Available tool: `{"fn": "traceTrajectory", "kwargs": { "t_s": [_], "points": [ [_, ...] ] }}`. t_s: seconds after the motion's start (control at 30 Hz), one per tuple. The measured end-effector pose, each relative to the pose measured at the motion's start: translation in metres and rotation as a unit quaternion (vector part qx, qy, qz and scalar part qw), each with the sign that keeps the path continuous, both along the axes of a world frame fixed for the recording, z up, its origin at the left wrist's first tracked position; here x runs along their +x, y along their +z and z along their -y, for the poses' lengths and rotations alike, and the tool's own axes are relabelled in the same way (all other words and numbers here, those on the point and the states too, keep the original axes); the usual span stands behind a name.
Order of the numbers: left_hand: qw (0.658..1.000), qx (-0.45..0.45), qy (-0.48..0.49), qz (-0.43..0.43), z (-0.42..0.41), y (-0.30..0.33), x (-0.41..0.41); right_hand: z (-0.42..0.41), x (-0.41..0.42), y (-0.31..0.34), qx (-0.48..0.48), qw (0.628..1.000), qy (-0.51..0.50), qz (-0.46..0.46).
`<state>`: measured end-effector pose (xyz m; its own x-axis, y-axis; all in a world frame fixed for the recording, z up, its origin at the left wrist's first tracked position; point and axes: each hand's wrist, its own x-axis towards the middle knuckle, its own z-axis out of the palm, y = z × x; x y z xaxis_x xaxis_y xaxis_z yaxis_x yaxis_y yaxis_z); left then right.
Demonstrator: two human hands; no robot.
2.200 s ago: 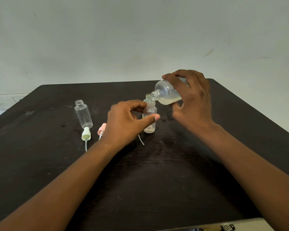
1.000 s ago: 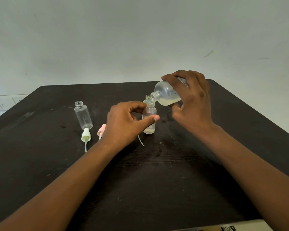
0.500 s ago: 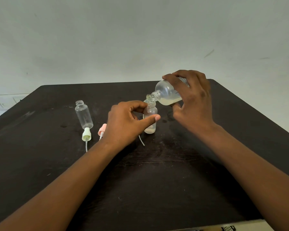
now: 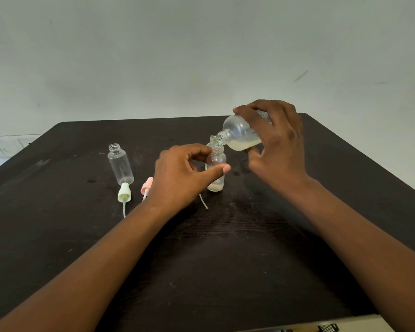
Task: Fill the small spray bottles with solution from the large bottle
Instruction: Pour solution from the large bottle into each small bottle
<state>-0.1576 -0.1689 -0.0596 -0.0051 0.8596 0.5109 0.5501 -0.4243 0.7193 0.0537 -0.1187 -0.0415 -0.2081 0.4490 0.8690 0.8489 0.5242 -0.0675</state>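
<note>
My right hand (image 4: 277,149) grips the large clear bottle (image 4: 240,136), tipped on its side with pale yellowish liquid in its lower half. Its neck touches the mouth of a small clear spray bottle (image 4: 216,164), which stands upright on the dark table (image 4: 225,248). My left hand (image 4: 182,176) pinches that small bottle between thumb and fingers. A little liquid shows at its bottom. A second small bottle (image 4: 120,165) stands uncapped and untouched at the left.
A pale green spray cap with a dip tube (image 4: 124,194) lies in front of the left bottle. A pink spray cap (image 4: 146,188) lies beside my left wrist. A thin white tube (image 4: 203,202) lies near the held bottle. A plain wall stands behind.
Both hands and both bottles hold nearly the same pose throughout. The large bottle stays tipped at the small bottle's mouth.
</note>
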Motion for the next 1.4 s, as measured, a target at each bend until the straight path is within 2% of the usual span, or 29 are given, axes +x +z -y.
{"fn": "traceTrajectory", "kwargs": {
  "t_s": [1.4],
  "points": [
    [1.000, 0.000, 0.001, -0.003, 0.0022, 0.0012, 0.0006, 0.0006, 0.0002, -0.0006, -0.004, 1.000, -0.012, 0.004]
  ]
}}
